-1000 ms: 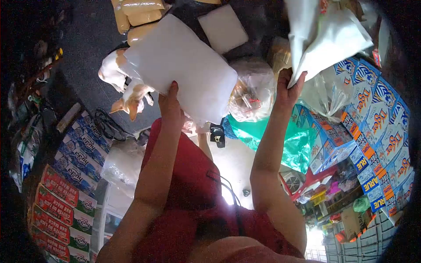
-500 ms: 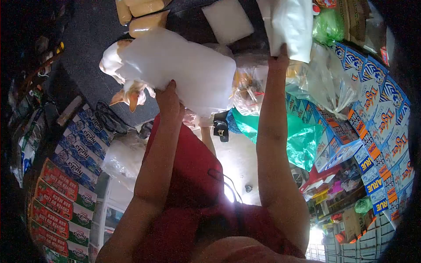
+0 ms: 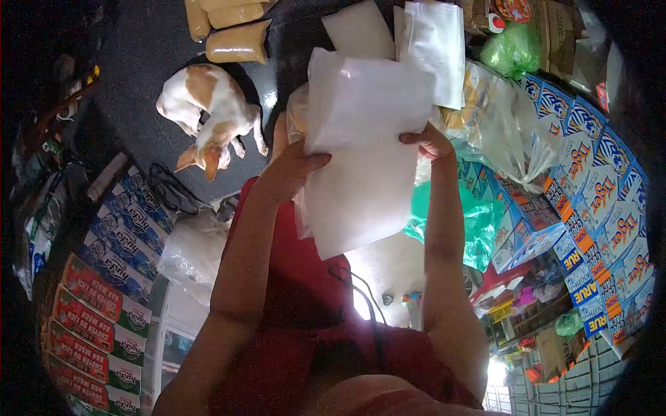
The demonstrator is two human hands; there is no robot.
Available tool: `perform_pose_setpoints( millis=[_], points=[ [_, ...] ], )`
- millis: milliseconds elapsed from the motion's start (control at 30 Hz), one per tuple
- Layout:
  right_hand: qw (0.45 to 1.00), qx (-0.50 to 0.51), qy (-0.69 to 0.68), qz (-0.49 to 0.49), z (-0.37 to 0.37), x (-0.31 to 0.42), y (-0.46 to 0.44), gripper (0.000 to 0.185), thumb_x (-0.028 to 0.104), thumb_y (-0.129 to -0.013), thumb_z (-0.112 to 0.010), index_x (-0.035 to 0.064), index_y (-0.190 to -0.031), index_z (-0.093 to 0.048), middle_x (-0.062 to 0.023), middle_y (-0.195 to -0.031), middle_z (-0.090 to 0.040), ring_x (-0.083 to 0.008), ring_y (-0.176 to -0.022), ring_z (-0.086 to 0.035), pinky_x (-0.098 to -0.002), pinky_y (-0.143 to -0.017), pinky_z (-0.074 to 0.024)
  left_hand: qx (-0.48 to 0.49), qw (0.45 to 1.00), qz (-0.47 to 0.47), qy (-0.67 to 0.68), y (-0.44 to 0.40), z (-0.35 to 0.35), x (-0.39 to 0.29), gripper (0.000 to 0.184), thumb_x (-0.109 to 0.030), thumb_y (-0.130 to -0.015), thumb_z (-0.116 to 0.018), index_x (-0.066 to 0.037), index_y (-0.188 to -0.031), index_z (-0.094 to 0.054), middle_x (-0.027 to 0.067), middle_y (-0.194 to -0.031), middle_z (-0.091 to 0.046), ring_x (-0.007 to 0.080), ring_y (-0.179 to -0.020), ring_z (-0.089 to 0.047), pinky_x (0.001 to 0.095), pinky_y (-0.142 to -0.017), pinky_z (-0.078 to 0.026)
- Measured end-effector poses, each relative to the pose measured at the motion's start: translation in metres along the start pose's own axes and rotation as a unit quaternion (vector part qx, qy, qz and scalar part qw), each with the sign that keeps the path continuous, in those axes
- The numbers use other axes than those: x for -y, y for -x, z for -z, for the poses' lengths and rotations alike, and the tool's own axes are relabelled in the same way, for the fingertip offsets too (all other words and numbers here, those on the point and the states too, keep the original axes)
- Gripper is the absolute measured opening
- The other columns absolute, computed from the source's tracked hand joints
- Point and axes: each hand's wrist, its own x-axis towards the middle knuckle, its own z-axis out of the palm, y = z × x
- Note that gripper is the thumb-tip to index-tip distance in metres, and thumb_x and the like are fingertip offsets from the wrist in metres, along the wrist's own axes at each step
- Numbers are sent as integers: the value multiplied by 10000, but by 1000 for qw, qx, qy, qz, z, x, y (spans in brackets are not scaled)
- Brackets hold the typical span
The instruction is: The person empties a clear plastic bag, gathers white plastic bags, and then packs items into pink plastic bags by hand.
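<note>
A stack of flat, whitish plastic bags (image 3: 368, 187) is held up in front of my body, tilted. My left hand (image 3: 295, 168) grips its left edge, thumb on top and fingers hidden behind. On the opposite edge, my right hand (image 3: 431, 142) pinches the stack, also with the thumb in front. Beyond it, another stack of glossy plastic bags (image 3: 436, 52) lies on the floor. To its left rests a square whitish stack (image 3: 357, 31), partly covered by the one I hold.
A white and tan dog (image 3: 215, 114) lies curled on the dark floor at left. Filled tan packages (image 3: 237, 43) are behind it. Beer cartons (image 3: 603, 180) are stacked at right, more cartons (image 3: 104, 333) at left. A green bag (image 3: 465, 222) sits near my right forearm.
My right hand has let go of the glossy stack at the upper right and come back to the held stack. My left hand has moved that stack rightward, uncovering the dog.
</note>
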Motion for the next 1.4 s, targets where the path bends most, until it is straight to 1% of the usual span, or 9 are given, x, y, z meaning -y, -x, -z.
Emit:
perform_pose_setpoints(
  millis=[267, 500, 600, 800, 900, 1133, 1267, 1333, 1400],
  points=[
    [980, -91, -176, -2, 7, -49, -101, 510, 176, -740, -704, -28, -1147, -472, -118, -1062, -554, -236, -998, -534, -364, -839, -462, -193, 955, -125, 185, -12, 35, 2, 412, 150, -643, -352, 41, -948, -606, 121, -1084, -580, 214, -979, -559, 311, -877, -442],
    [918, -321, -176, -152, -46, -45, -209, 637, 192, -725, -733, 2, -1234, -401, -143, -1299, -396, -220, -1200, -374, -373, -926, -384, -386, 861, -314, -101, -4, 56, 12, 311, 123, -583, -336, 21, -695, -608, 172, -1239, -460, 239, -1029, -532, 329, -928, -383],
    [958, -250, -42, -133, 7, -125, -284, 628, 238, -688, -767, 19, -1180, -445, -115, -1130, -518, -208, -1015, -495, -369, -845, -422, -395, 858, -305, -119, -6, 64, 15, 301, 119, -568, -341, 15, -672, -602, 168, -1241, -453, 242, -1072, -501, 338, -956, -352],
    [867, -110, -487, -2, -43, -19, -162, 236, 146, -809, -599, 43, -985, -481, -118, -711, -547, -255, -484, -457, -426, -543, -437, -381, 834, -319, -239, -6, 57, 4, 307, 109, -562, -342, 8, -687, -603, 188, -1224, -455, 272, -1150, -433, 361, -994, -307],
    [844, -19, -529, 87, -91, 5, -78, 356, 203, -865, -494, 30, -1167, -418, -158, -1095, -529, -314, -953, -545, -480, -678, -490, -404, 772, -348, -347, -11, 50, 4, 322, 97, -575, -338, 11, -738, -602, 195, -1138, -484, 294, -1121, -439, 393, -1001, -301],
    [859, -80, -487, -136, -198, -6, 27, 460, 288, -851, -557, 135, -1245, -376, -94, -1277, -340, -258, -1054, -454, -486, -865, -435, -378, 786, -375, -315, -20, 9, 14, 353, 64, -643, -381, 17, -954, -543, 202, -1233, -390, 347, -1173, -378, 402, -998, -313],
    [933, -32, -358, -3, -189, -70, -6, 469, 247, -848, -563, 104, -1249, -367, -121, -1233, -393, -276, -1052, -469, -504, -887, -423, -300, 865, -310, -256, -16, 1, 26, 353, 68, -695, -413, 36, -1034, -506, 175, -1185, -420, 314, -1120, -434, 371, -966, -351],
    [735, -22, -674, -72, -180, -39, -1, 450, 112, -772, -627, -37, -1164, -465, -191, -1128, -537, -316, -1053, -529, -376, -921, -421, -278, 870, -297, -280, -8, -9, 27, 353, 73, -714, -419, 35, -1057, -496, 162, -1171, -431, 307, -1104, -449, 361, -955, -362],
    [897, -170, -371, 171, -176, -105, -53, 371, 65, -756, -611, -50, -1098, -522, -206, -1126, -547, -301, -1060, -531, -349, -918, -422, -204, 823, -357, -392, -1, -21, 24, 368, 34, -774, -476, 14, -1139, -440, 141, -1143, -455, 304, -1078, -467, 365, -931, -389]
  ],
)
